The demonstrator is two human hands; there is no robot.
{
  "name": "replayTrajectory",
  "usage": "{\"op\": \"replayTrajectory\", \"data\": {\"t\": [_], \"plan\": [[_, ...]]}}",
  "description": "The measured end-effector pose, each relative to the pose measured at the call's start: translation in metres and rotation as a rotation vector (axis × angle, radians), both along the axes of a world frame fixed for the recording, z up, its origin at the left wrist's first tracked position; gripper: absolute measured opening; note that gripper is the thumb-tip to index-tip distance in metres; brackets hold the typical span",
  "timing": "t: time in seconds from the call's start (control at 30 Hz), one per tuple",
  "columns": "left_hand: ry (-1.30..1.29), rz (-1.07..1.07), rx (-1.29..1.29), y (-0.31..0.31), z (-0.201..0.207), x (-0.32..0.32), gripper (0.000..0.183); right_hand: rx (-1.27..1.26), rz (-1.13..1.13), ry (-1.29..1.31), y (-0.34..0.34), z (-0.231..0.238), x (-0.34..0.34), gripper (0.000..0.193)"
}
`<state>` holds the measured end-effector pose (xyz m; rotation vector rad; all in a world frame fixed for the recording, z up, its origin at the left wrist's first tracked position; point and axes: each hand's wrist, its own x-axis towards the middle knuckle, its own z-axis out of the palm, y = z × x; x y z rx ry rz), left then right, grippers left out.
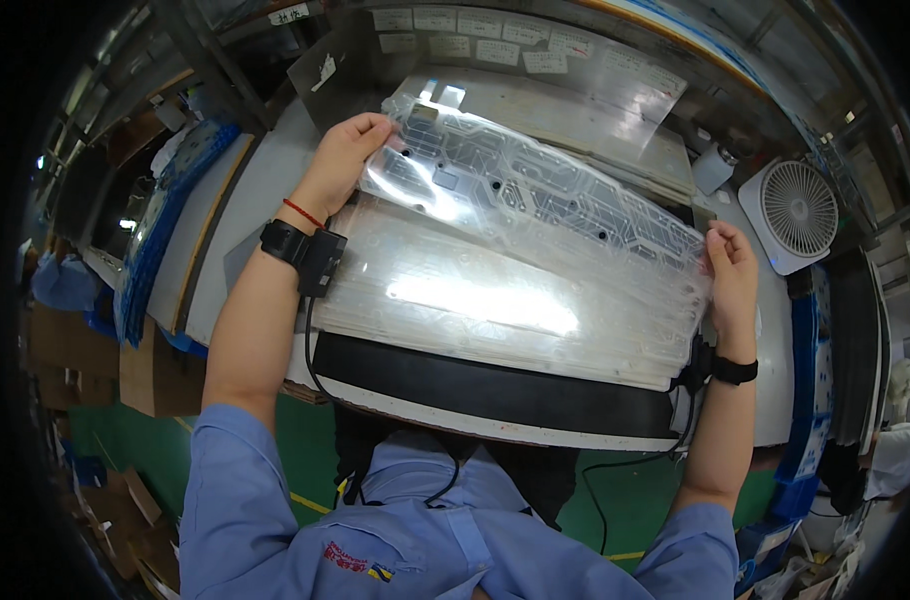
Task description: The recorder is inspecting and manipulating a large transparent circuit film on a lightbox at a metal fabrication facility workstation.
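Observation:
A clear plastic film sheet with printed circuit traces point(535, 185) is stretched between my two hands, tilted with its left end farther away. My left hand point(350, 155) pinches its left end, near two short tabs that stick up from the far edge. At the other end, my right hand point(732, 270) grips the sheet's right edge between thumb and fingers. Under the held sheet lies a stack of similar clear sheets point(455, 300), with a bright glare across its top. A black mat point(485, 387) runs along the stack's near side.
Behind the stack, flat metallic-looking plates point(535, 110) lie before a backboard with paper labels point(495, 52). A white fan point(795, 212) and a small white bottle point(713, 168) stand at the right. Blue-edged boards point(180, 210) lean at the left. Black cables hang from both wrist devices.

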<state>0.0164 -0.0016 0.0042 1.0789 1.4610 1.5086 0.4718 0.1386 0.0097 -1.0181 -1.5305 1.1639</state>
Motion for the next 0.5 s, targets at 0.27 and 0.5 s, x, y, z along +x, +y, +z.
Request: {"op": "replayTrajectory", "data": {"t": [0.27, 0.5], "plan": [[-0.145, 0.142, 0.023, 0.002, 0.006, 0.002, 0.019, -0.025, 0.011, 0.173, 0.008, -0.006, 0.006, 0.019], [-0.102, 0.115, 0.041, 0.001, 0.000, -0.010, 0.019, 0.019, 0.013, 0.164, 0.007, -0.004, 0.008, 0.019]]}}
